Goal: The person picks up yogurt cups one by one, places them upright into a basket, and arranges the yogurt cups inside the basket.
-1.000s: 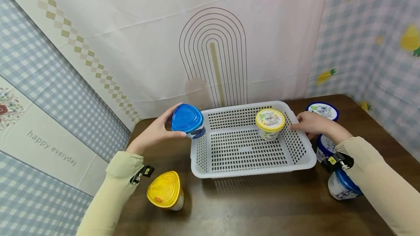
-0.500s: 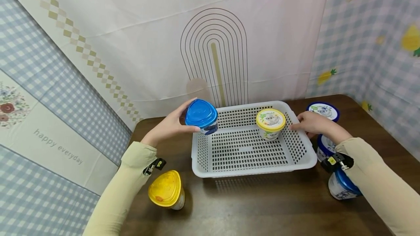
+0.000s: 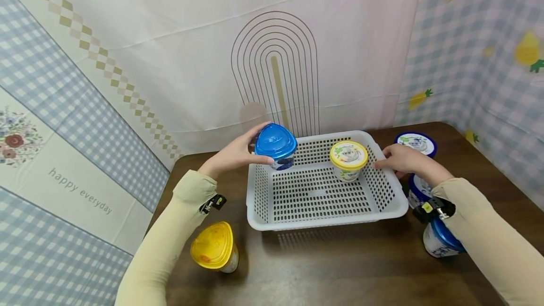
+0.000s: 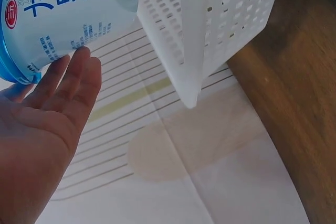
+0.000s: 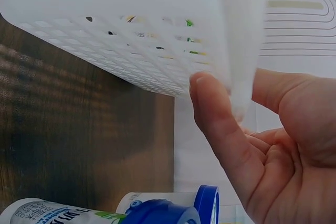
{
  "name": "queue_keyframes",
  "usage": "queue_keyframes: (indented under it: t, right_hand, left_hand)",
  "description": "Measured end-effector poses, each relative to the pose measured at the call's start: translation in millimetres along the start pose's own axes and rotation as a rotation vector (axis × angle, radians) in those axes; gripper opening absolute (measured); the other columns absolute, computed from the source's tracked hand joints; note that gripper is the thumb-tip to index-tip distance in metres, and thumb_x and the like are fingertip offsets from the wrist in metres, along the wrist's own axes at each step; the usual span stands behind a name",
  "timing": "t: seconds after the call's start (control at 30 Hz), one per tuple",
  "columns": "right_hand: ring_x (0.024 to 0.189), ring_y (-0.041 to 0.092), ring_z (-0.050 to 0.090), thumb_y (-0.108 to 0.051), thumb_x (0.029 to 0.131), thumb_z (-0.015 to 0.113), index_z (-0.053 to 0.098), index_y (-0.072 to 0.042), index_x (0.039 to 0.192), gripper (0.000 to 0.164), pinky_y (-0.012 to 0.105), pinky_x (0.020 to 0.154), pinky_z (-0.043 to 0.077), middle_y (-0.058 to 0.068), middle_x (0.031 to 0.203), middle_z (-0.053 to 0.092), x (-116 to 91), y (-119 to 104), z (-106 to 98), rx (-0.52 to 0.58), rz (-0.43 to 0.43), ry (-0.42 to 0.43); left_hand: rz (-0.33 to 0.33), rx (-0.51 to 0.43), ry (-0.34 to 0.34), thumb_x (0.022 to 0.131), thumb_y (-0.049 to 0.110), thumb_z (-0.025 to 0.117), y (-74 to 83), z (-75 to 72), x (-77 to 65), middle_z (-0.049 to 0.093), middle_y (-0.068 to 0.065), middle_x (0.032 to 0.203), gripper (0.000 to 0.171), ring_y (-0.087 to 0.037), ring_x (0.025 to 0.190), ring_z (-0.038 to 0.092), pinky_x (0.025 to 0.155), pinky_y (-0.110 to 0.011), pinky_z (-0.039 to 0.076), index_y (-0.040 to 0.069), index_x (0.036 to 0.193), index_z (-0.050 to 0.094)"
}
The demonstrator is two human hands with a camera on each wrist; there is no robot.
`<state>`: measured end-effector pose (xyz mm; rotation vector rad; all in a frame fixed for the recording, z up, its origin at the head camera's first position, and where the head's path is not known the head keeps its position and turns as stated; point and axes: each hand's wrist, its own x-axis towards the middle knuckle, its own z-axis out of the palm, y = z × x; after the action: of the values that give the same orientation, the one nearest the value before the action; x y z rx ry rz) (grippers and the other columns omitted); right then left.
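Note:
My left hand (image 3: pixel 235 154) grips a yogurt cup (image 3: pixel 276 140) with a blue, rounded-triangle lid, held over the back left part of a white plastic basket (image 3: pixel 314 223). In the left wrist view the cup (image 4: pixel 79 9) shows blue print on its pale side, with my fingers along it. My right hand (image 3: pixel 403 158) pinches the basket's right rim, thumb on one side and fingers on the other, as the right wrist view also shows. Inside the basket, near its right end, stands a round tub (image 3: pixel 348 159) with a yellow-rimmed lid.
A cup with a yellow lid (image 3: pixel 214 247) stands on the brown table (image 3: pixel 314 273) at the front left. Right of the basket stand two blue-rimmed tubs, one at the back (image 3: pixel 418 141), and a blue-lidded cup (image 3: pixel 442 240), partly behind my right arm. A printed cloth hangs behind.
My left hand has carried the blue-lidded yogurt cup rightward, from beside the basket's left rim to over its inside. The right hand has stayed at the right rim.

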<state>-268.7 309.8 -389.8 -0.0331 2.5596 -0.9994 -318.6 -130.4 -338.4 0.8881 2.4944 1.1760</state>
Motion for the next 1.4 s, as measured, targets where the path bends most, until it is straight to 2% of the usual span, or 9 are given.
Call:
queue_keyframes:
  t: [0.23, 0.7, 0.97, 1.17, 1.4]
  right_hand:
    - [0.078, 0.021, 0.071, -0.025, 0.099, 0.063, 0.049, 0.016, 0.123, 0.049, 0.041, 0.069, 0.061, 0.017, 0.094, 0.07, -0.3, 0.6, -0.4, 0.012, -0.005, -0.004]
    - [0.077, 0.023, 0.072, -0.023, 0.099, 0.062, 0.05, 0.015, 0.117, 0.044, 0.041, 0.068, 0.061, 0.016, 0.092, 0.071, -2.5, -1.2, 1.2, 0.024, -0.011, -0.003]
    - [0.074, 0.022, 0.072, -0.022, 0.099, 0.062, 0.051, 0.016, 0.117, 0.043, 0.04, 0.065, 0.061, 0.017, 0.091, 0.07, -4.4, -3.8, 1.1, 0.012, -0.003, 0.001]
    - [0.075, 0.022, 0.072, -0.021, 0.1, 0.061, 0.049, 0.015, 0.119, 0.043, 0.04, 0.067, 0.061, 0.018, 0.093, 0.07, -3.8, -4.3, 2.3, 0.027, 0.007, -0.005]
    - [0.078, 0.025, 0.072, -0.02, 0.101, 0.058, 0.047, 0.016, 0.119, 0.041, 0.042, 0.067, 0.061, 0.02, 0.095, 0.07, -4.4, -4.3, 2.5, 0.047, -0.008, -0.033]
  left_hand:
    - [-0.023, 0.029, -0.041, 0.081, 0.042, 0.083, 0.3, 7.7, 11.2, 0.042, -0.009, 0.152, 0.099, -0.031, 0.123, 0.053, 0.1, -0.049, 0.049, 0.038, 0.159, 0.022]
    - [-0.045, 0.035, -0.09, 0.081, 0.044, 0.082, -2.5, 17.8, 33.5, 0.036, -0.009, 0.157, 0.1, -0.032, 0.131, 0.047, 0.104, -0.051, 0.046, 0.035, 0.16, 0.022]
    - [-0.051, 0.028, -0.102, 0.082, 0.044, 0.082, -2.8, 28.0, 43.5, 0.037, -0.011, 0.157, 0.101, -0.033, 0.13, 0.049, 0.105, -0.054, 0.044, 0.031, 0.161, 0.021]
    - [-0.046, 0.044, -0.119, 0.082, 0.044, 0.081, -5.1, 35.9, 49.0, 0.038, -0.011, 0.157, 0.101, -0.03, 0.133, 0.047, 0.108, -0.053, 0.041, 0.028, 0.161, 0.02]
    - [-0.048, 0.048, -0.112, 0.083, 0.043, 0.081, -5.7, 37.7, 50.9, 0.037, -0.011, 0.157, 0.1, -0.031, 0.133, 0.047, 0.108, -0.053, 0.042, 0.028, 0.162, 0.02]
